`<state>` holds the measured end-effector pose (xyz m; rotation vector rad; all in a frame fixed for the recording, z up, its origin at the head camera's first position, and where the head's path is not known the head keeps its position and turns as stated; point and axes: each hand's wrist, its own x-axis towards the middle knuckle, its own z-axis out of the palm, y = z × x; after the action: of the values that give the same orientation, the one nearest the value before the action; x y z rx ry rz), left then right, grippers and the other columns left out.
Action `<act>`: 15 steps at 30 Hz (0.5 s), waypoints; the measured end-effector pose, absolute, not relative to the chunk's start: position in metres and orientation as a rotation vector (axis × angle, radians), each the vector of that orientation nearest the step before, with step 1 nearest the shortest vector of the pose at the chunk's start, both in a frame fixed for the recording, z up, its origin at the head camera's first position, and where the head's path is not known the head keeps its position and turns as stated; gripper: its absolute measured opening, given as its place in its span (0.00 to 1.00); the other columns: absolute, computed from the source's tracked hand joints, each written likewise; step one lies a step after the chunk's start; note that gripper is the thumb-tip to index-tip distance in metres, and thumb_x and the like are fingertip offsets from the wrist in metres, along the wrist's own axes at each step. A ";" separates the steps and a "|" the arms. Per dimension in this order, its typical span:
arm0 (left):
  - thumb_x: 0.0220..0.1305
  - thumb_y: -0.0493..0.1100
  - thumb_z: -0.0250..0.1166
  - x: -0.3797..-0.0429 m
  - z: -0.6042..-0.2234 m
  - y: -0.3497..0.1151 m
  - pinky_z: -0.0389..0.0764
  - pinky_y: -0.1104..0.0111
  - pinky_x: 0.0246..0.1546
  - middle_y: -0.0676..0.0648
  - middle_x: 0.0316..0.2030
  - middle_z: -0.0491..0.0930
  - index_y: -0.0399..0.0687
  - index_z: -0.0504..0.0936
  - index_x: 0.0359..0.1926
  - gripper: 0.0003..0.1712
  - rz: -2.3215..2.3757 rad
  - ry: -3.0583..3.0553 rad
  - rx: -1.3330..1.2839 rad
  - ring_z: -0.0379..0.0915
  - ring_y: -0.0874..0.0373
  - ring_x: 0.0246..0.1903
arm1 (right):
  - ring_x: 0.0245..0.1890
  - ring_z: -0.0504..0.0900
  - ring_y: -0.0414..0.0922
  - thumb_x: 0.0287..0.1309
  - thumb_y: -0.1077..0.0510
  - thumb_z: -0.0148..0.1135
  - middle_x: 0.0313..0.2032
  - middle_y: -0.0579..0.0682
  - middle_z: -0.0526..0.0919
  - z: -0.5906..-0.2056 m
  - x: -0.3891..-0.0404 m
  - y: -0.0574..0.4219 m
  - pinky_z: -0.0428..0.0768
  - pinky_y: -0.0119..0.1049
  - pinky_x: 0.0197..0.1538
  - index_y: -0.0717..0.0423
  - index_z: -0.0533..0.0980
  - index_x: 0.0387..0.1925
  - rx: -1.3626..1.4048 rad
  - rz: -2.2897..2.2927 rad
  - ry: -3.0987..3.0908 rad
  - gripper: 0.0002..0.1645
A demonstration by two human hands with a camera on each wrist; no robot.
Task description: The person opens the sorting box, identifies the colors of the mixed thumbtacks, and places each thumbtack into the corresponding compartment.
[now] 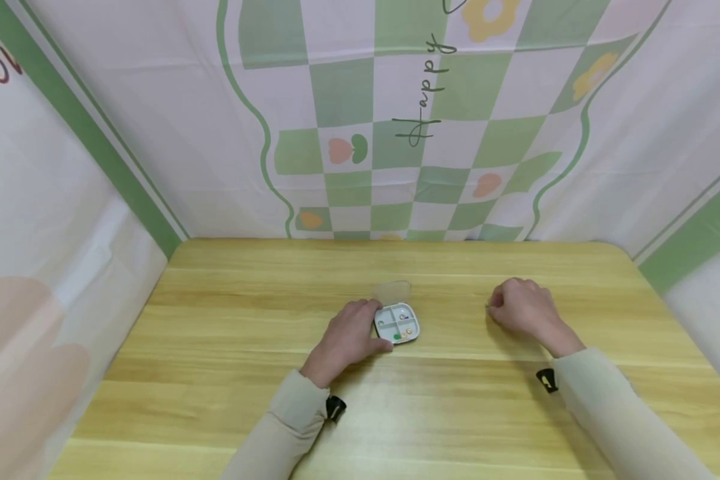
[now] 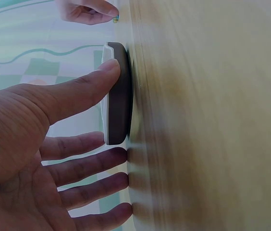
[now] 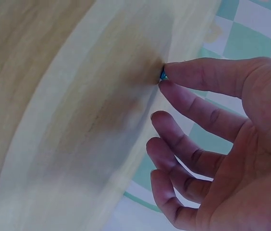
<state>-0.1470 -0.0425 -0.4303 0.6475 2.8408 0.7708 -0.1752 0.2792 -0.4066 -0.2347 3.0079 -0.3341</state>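
Note:
A small white four-compartment box (image 1: 397, 323) with a dark underside lies on the wooden table, its clear lid (image 1: 393, 291) flipped back. Tiny pieces sit in its compartments, among them a green one (image 1: 397, 337). My left hand (image 1: 349, 333) holds the box at its left side; in the left wrist view the thumb (image 2: 109, 67) is on the box's side (image 2: 118, 96) and the forefinger is at its other end. Off to the right, my right hand (image 1: 523, 307) pinches a tiny blue piece (image 3: 163, 74) between thumb and forefinger, low over the table. The fingertips hide most of it.
The wooden table (image 1: 216, 373) runs back to a hanging cloth (image 1: 342, 87) with green and white checks. More cloth hangs at the left and right sides. Black straps with small devices (image 1: 335, 408) show at both sleeve cuffs.

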 end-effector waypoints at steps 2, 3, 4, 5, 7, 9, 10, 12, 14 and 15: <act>0.44 0.58 0.71 -0.147 -0.430 -0.043 0.70 0.69 0.36 0.49 0.43 0.74 0.43 0.71 0.55 0.40 0.766 2.845 0.650 0.68 0.58 0.39 | 0.31 0.75 0.48 0.51 0.52 0.62 0.30 0.46 0.80 -0.406 -0.175 0.279 0.70 0.50 0.34 0.48 0.80 0.26 -0.239 -0.332 3.015 0.05; 0.44 0.58 0.71 -0.147 -0.430 -0.043 0.70 0.69 0.36 0.49 0.42 0.74 0.43 0.71 0.55 0.40 0.766 2.846 0.652 0.68 0.58 0.39 | 0.31 0.75 0.48 0.51 0.52 0.62 0.30 0.46 0.80 -0.406 -0.174 0.279 0.70 0.50 0.34 0.48 0.80 0.26 -0.240 -0.331 3.018 0.05; 0.44 0.58 0.71 -0.147 -0.430 -0.042 0.70 0.69 0.35 0.49 0.42 0.74 0.43 0.71 0.55 0.40 0.766 2.847 0.652 0.68 0.58 0.39 | 0.31 0.76 0.49 0.51 0.53 0.62 0.30 0.47 0.81 -0.406 -0.174 0.279 0.70 0.50 0.34 0.48 0.80 0.26 -0.241 -0.331 3.021 0.05; 0.44 0.58 0.71 -0.148 -0.430 -0.042 0.70 0.69 0.35 0.49 0.42 0.74 0.42 0.71 0.55 0.40 0.767 2.847 0.653 0.68 0.58 0.39 | 0.31 0.76 0.49 0.50 0.53 0.62 0.30 0.47 0.81 -0.406 -0.174 0.280 0.70 0.50 0.34 0.48 0.80 0.26 -0.242 -0.332 3.025 0.05; 0.43 0.57 0.72 -0.148 -0.430 -0.042 0.70 0.69 0.34 0.49 0.41 0.74 0.42 0.71 0.55 0.40 0.770 2.844 0.653 0.68 0.58 0.38 | 0.31 0.76 0.49 0.50 0.53 0.62 0.31 0.47 0.81 -0.406 -0.173 0.280 0.70 0.49 0.33 0.47 0.80 0.26 -0.240 -0.334 3.027 0.04; 0.43 0.57 0.72 -0.148 -0.429 -0.042 0.69 0.70 0.33 0.49 0.40 0.74 0.42 0.71 0.55 0.40 0.774 2.839 0.653 0.68 0.59 0.37 | 0.31 0.76 0.49 0.50 0.52 0.62 0.32 0.48 0.81 -0.406 -0.173 0.281 0.70 0.49 0.33 0.47 0.80 0.26 -0.240 -0.334 3.031 0.04; 0.43 0.57 0.72 -0.148 -0.429 -0.042 0.69 0.70 0.33 0.49 0.40 0.74 0.42 0.71 0.55 0.40 0.773 2.838 0.652 0.68 0.59 0.36 | 0.31 0.76 0.49 0.50 0.52 0.62 0.32 0.48 0.81 -0.406 -0.172 0.281 0.70 0.49 0.33 0.46 0.80 0.25 -0.239 -0.334 3.032 0.04; 0.43 0.57 0.72 -0.148 -0.430 -0.042 0.69 0.70 0.33 0.49 0.40 0.74 0.42 0.71 0.55 0.40 0.773 2.838 0.654 0.67 0.59 0.36 | 0.30 0.76 0.48 0.50 0.52 0.62 0.31 0.47 0.81 -0.406 -0.172 0.281 0.70 0.47 0.32 0.46 0.80 0.25 -0.237 -0.329 3.033 0.04; 0.43 0.57 0.72 -0.148 -0.430 -0.042 0.69 0.70 0.34 0.49 0.41 0.74 0.42 0.71 0.55 0.40 0.776 2.838 0.655 0.67 0.59 0.37 | 0.30 0.75 0.48 0.50 0.52 0.62 0.31 0.47 0.81 -0.406 -0.172 0.282 0.70 0.46 0.30 0.46 0.80 0.25 -0.239 -0.328 3.036 0.04; 0.43 0.57 0.72 -0.148 -0.430 -0.043 0.69 0.69 0.34 0.49 0.41 0.74 0.42 0.71 0.55 0.40 0.777 2.839 0.655 0.67 0.59 0.37 | 0.29 0.75 0.47 0.50 0.52 0.62 0.31 0.47 0.81 -0.406 -0.171 0.282 0.70 0.46 0.29 0.45 0.80 0.25 -0.241 -0.327 3.038 0.04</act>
<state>-0.1476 -0.0425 -0.4300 0.6547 2.8389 0.7773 -0.1715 0.2816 -0.4060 -0.2412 3.0377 -0.3274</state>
